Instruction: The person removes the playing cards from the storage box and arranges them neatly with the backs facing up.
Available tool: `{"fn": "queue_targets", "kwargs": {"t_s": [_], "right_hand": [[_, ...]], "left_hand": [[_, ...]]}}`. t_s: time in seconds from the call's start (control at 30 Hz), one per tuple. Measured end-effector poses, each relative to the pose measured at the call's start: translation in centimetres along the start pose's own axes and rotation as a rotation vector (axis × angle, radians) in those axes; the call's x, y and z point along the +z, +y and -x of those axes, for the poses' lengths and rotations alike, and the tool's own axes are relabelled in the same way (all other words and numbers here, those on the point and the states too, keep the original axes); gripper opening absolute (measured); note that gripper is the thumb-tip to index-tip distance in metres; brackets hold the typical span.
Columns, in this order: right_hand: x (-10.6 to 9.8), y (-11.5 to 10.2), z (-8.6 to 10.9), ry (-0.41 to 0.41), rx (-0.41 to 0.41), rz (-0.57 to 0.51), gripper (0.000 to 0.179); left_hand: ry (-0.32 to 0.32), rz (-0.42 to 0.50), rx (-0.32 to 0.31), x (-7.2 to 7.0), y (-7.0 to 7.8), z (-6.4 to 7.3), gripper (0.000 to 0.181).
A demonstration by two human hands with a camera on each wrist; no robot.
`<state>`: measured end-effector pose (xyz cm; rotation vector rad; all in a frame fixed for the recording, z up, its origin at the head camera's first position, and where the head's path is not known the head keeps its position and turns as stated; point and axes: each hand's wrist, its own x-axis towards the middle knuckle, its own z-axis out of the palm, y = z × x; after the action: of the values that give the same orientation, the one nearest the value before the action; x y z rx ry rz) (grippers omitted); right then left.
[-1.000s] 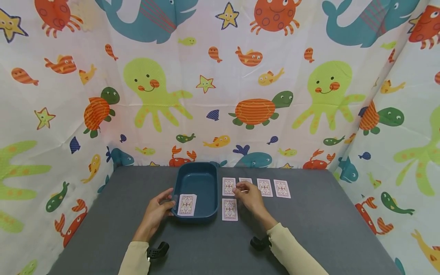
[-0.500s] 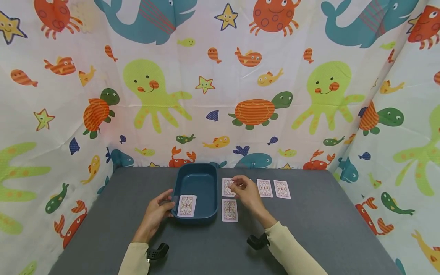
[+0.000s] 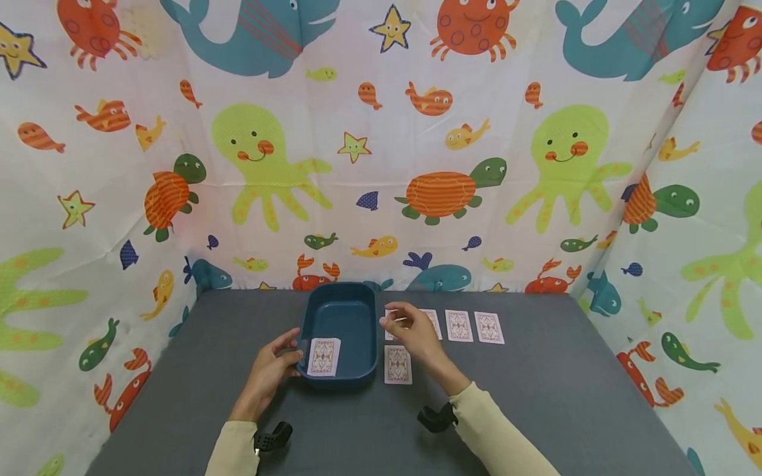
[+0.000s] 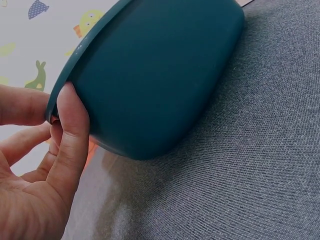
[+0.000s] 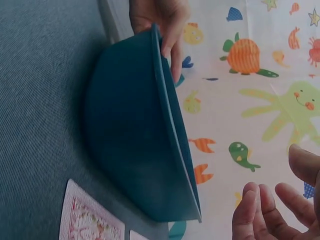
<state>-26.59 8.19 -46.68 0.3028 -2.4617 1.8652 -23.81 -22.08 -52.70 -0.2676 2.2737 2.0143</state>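
A dark teal tray (image 3: 340, 316) stands on the grey table, with one patterned card (image 3: 323, 356) lying in its near end. My left hand (image 3: 269, 371) grips the tray's near left rim, thumb (image 4: 70, 131) on the outer wall (image 4: 160, 75). My right hand (image 3: 412, 328) hovers over the leftmost card (image 3: 389, 325) of a row, just right of the tray (image 5: 130, 130). Its fingers (image 5: 260, 210) are loosely curled, and no card shows between them in the right wrist view. Another card (image 3: 397, 364) lies nearer me.
Three more cards (image 3: 459, 325) lie face down in the row to the right. A sea-creature curtain (image 3: 381, 145) closes the table's back and both sides. The grey tabletop (image 3: 536, 396) stretches bare to the right and in front.
My right hand has moved left from the second card of the row to above the first, uncovering the second. The left hand and the tray have not moved.
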Motion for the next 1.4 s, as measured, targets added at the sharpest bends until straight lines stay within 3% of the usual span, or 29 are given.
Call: {"fn": "queue_targets", "kwargs": {"t_s": [0.47, 0.87, 1.1, 1.4], "right_hand": [[2.2, -1.0, -0.3, -0.099, -0.064, -0.007, 0.038], [4.6, -4.1, 0.7, -0.115, -0.048, -0.036, 0.034], [6.3, -1.3, -0.6, -0.127, -0.045, -0.03, 0.033], [7.6, -0.4, -1.5, -0.165, -0.03, 0.0, 0.033]], "left_hand": [[0.001, -0.006, 0.013, -0.1, 0.4, 0.0, 0.053], [-0.004, 0.011, 0.015, 0.0, 0.4, -0.2, 0.054], [0.001, 0.014, 0.011, 0.1, 0.2, -0.2, 0.054], [0.001, 0.003, 0.001, 0.1, 0.2, 0.0, 0.053]]}}
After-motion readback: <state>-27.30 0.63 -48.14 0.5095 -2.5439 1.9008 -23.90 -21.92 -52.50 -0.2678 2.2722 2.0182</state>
